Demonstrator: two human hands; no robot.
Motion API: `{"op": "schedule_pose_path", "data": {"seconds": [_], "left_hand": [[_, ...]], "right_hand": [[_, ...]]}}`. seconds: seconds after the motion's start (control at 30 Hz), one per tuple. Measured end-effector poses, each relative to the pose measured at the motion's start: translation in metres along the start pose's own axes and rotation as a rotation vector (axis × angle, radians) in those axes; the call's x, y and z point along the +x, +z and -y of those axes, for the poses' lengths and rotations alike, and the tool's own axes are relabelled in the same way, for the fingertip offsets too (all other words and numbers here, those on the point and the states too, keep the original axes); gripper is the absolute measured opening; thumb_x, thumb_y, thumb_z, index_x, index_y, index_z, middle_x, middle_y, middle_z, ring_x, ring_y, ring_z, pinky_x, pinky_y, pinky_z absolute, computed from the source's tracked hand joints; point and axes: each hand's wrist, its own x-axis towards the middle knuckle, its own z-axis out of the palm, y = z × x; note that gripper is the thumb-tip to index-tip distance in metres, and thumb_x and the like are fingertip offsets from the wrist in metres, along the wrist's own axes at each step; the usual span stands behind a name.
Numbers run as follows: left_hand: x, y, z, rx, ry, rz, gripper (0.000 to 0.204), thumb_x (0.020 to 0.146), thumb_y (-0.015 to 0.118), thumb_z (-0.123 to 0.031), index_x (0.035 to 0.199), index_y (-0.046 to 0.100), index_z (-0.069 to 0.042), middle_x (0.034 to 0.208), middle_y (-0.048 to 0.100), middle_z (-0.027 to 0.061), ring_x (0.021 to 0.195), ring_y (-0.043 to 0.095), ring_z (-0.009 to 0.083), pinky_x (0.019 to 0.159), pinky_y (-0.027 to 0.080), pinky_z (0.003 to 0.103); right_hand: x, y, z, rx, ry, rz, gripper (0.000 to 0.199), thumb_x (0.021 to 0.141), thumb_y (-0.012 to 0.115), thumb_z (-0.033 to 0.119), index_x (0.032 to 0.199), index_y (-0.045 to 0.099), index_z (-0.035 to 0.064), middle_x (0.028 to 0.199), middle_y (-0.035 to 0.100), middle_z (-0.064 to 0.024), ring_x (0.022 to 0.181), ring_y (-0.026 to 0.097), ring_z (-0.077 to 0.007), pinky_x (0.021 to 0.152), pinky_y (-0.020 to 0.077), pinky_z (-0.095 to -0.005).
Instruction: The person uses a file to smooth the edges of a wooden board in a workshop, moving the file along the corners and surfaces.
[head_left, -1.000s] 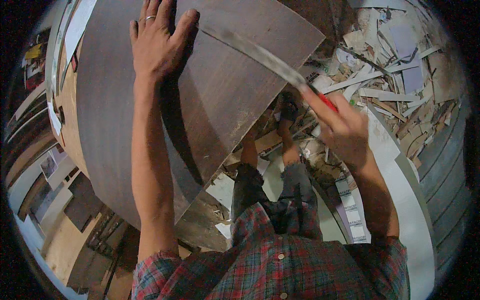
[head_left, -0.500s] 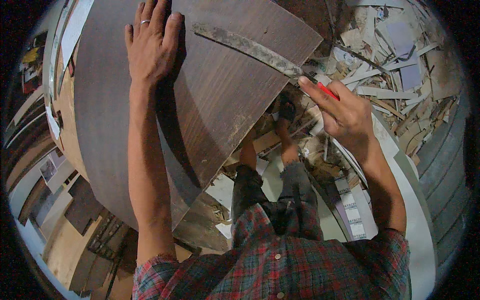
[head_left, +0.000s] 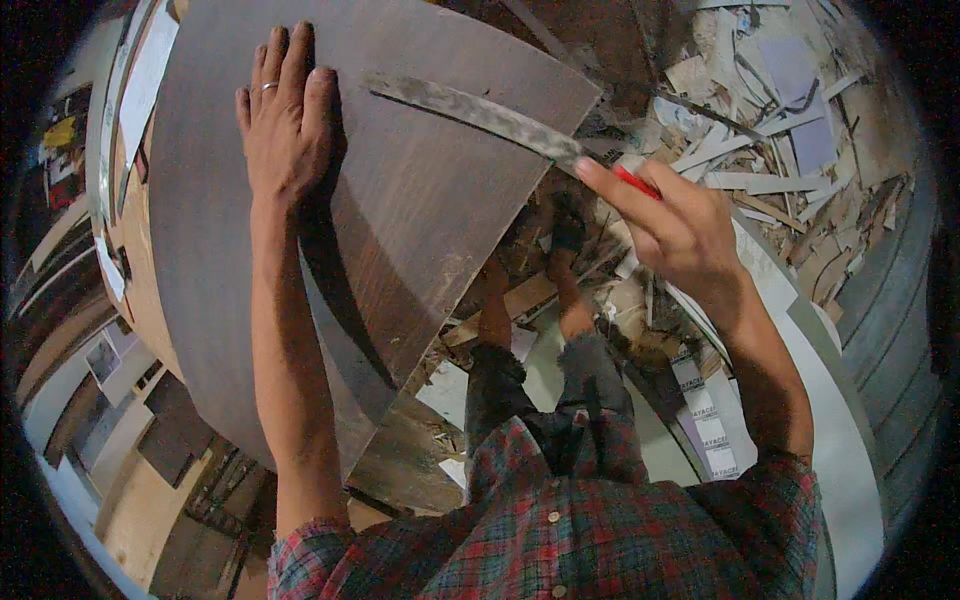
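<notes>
Panel [head_left: 420,200]: dark wood-grain sheet, up front, tilted, lower edge toward legs.
Left hand [head_left: 288,125]: open, flat on panel near top, pinning it.
Right hand [head_left: 680,225]: closed on red handle of blade [head_left: 470,110], laid across panel's upper right.
Tip: keep palm pressure, fingers clear of blade.
Around: scraps [head_left: 760,150] on floor, underfoot hazard.

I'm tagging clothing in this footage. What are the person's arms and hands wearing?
Both forearms are bare, with red, green and blue plaid shirt sleeves rolled up near the elbows. The left hand wears a thin silver ring on one finger. The right hand shows no ring or glove.
</notes>
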Motion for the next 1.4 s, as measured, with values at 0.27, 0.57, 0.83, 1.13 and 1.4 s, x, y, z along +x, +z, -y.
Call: {"op": "schedule_pose_path", "data": {"seconds": [0.27, 0.57, 0.83, 1.13, 1.4], "left_hand": [[0.002, -0.004, -0.009, -0.013, -0.006, 0.015, 0.059, 0.105, 0.033, -0.048, 0.157, 0.04, -0.022, 0.165, 0.032, 0.0101, 0.155, 0.023, 0.0296, 0.124, 0.01, 0.054], [-0.001, -0.006, -0.009, 0.036, -0.001, 0.014, 0.053, 0.108, 0.034, -0.037, 0.158, 0.04, -0.018, 0.164, 0.034, 0.0107, 0.154, 0.025, 0.03, 0.124, 0.012, 0.051], [0.004, -0.007, -0.009, -0.021, -0.032, 0.051, 0.058, 0.106, 0.034, -0.046, 0.158, 0.039, -0.02, 0.165, 0.033, 0.0104, 0.155, 0.022, 0.0298, 0.125, 0.009, 0.053], [0.006, -0.007, -0.015, -0.023, -0.024, 0.04, 0.059, 0.106, 0.033, -0.046, 0.158, 0.039, -0.019, 0.166, 0.032, 0.0105, 0.156, 0.022, 0.0297, 0.125, 0.009, 0.052], [0.002, -0.012, -0.016, -0.014, -0.055, 0.051, 0.059, 0.106, 0.034, -0.045, 0.158, 0.04, -0.018, 0.165, 0.033, 0.0115, 0.155, 0.022, 0.0298, 0.125, 0.01, 0.052]], "right_hand": [[-0.037, -0.008, -0.018, 0.06, 0.233, 0.146, 0.066, 0.082, 0.064, 0.007, 0.142, 0.059, 0.0336, 0.084, 0.056, -0.0079, 0.063, 0.061, -0.0258, 0.054, 0.0532, -0.0386], [-0.054, -0.015, -0.025, -0.106, -0.006, 0.116, 0.072, 0.081, 0.065, 0.006, 0.145, 0.056, 0.0367, 0.078, 0.05, -0.0056, 0.057, 0.058, -0.023, 0.046, 0.0499, -0.0374], [0.02, -0.013, -0.05, -0.121, -0.063, -0.062, 0.052, 0.083, 0.072, 0.003, 0.129, 0.071, 0.0282, 0.073, 0.053, -0.0048, 0.054, 0.055, -0.022, 0.047, 0.0449, -0.0342], [0.004, -0.006, -0.045, -0.093, -0.111, -0.042, 0.056, 0.085, 0.07, 0.005, 0.135, 0.066, 0.0303, 0.07, 0.054, -0.0038, 0.056, 0.058, -0.0214, 0.047, 0.0476, -0.0357], [-0.028, -0.019, -0.043, -0.097, -0.085, 0.014, 0.061, 0.081, 0.071, 0.002, 0.135, 0.067, 0.029, 0.072, 0.056, -0.0055, 0.057, 0.06, -0.0223, 0.049, 0.0502, -0.0328]]}}
